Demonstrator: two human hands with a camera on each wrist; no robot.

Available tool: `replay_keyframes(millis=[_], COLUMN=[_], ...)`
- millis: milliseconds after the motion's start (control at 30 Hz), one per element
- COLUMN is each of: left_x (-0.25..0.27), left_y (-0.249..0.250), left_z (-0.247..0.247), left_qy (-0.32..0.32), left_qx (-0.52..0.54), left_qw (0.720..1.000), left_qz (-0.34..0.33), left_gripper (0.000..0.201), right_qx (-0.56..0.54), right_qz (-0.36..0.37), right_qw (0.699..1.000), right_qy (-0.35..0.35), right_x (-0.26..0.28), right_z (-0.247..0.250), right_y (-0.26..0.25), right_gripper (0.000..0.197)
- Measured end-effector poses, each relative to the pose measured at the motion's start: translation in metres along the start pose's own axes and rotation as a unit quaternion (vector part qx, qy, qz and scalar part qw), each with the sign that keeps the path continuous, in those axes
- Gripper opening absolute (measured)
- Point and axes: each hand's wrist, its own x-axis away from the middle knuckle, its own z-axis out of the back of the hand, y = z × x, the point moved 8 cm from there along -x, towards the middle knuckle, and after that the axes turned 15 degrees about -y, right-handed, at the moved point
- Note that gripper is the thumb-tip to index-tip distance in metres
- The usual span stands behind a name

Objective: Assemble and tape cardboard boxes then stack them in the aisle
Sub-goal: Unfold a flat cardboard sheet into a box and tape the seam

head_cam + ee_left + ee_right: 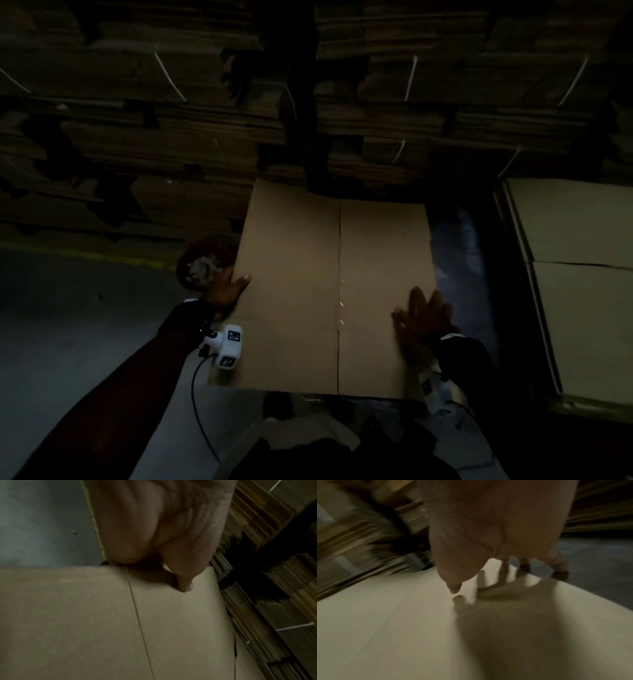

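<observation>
A flattened brown cardboard box [308,291] with a centre seam lies in front of me, its far end against the stacks. My left hand [227,286] holds its left edge, the thumb [186,585] pressed on top of the cardboard [102,628] and the fingers hidden below. Over the panel's right side my right hand [421,315] is blurred, with straight spread fingers. In the right wrist view that hand [488,534] casts a separate shadow on the cardboard [385,635], so it hovers just above and holds nothing.
Tall bundles of flat cardboard [171,120] tied with white straps fill the back. A stack of pale cardboard [575,274] stands at the right. A round brown object [205,263] sits by my left hand. Grey floor [68,325] lies to the left.
</observation>
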Motion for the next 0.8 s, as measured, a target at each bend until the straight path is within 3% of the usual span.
replay_keyframes(millis=[100,233,333,400,467,567,700,800], left_x=[0.018,0.019,0.012,0.006,0.0,-0.003,0.005,0.018], left_y=[0.02,0.029,0.03,0.031,0.028,0.026,0.041,0.076], left_z=[-0.013,-0.015,-0.006,0.0,0.007,0.012,0.002,-0.011], left_qy=[0.003,0.015,0.01,-0.016,-0.035,-0.055,-0.086,-0.079], left_qx=[-0.005,-0.035,-0.04,-0.038,-0.028,-0.019,-0.057,-0.098], left_qw=[1.0,0.999,0.999,0.999,0.998,0.997,0.993,0.987], left_qz=[0.0,-0.021,-0.03,-0.031,-0.035,-0.043,-0.064,-0.101], left_gripper=[0.043,0.04,0.039,0.04,0.044,0.053,0.063,0.055], right_qx=[-0.031,-0.078,-0.207,-0.302,-0.324,-0.37,-0.429,-0.498], right_qz=[-0.039,-0.039,-0.048,-0.028,-0.015,0.022,0.091,0.184], right_qw=[0.998,0.993,0.975,0.952,0.945,0.925,0.889,0.838], right_qy=[0.031,0.078,0.056,0.035,0.038,0.081,0.131,0.123], right_x=[0.002,0.002,-0.009,-0.006,0.007,0.03,0.058,0.061], right_z=[0.003,0.014,0.019,0.023,0.03,0.035,0.028,0.024], right_y=[0.017,0.017,0.027,0.03,0.029,0.026,0.015,0.01], right_gripper=[0.101,0.108,0.112,0.096,0.063,0.032,0.032,0.057])
